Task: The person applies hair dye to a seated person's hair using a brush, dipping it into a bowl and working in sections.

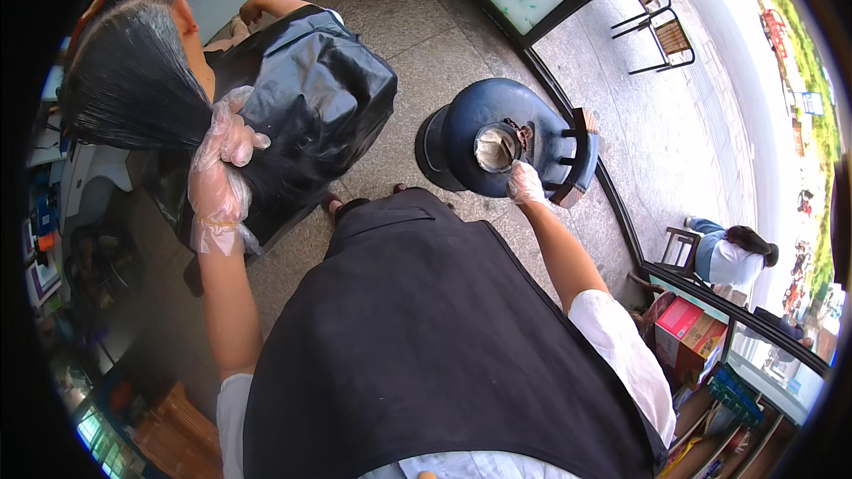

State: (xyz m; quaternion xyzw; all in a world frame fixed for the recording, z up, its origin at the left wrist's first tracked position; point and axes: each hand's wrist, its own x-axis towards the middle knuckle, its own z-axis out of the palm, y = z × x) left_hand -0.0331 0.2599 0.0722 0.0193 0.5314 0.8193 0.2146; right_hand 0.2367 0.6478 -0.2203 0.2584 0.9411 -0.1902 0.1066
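My left hand (229,140), in a clear plastic glove with a band at the wrist, is closed around the gathered ends of a seated person's long dark hair (143,80). The hair looks wet and combed smooth. A shiny black cape (319,86) covers that person's shoulders and lap. On the right, my gloved right hand (526,183) is at the near rim of a small bowl (494,148) of whitish cream. It pinches a thin dark tool that dips into the cream; its type is hard to make out. Beside the bowl lies a brown clip (522,133).
A dark-blue padded chair (506,100) with a backrest carries the bowl. Beyond the black door frame (566,96) are wicker chairs (672,36) and a seated person (729,256). Cartons (689,339) stand at lower right, a cluttered counter at far left.
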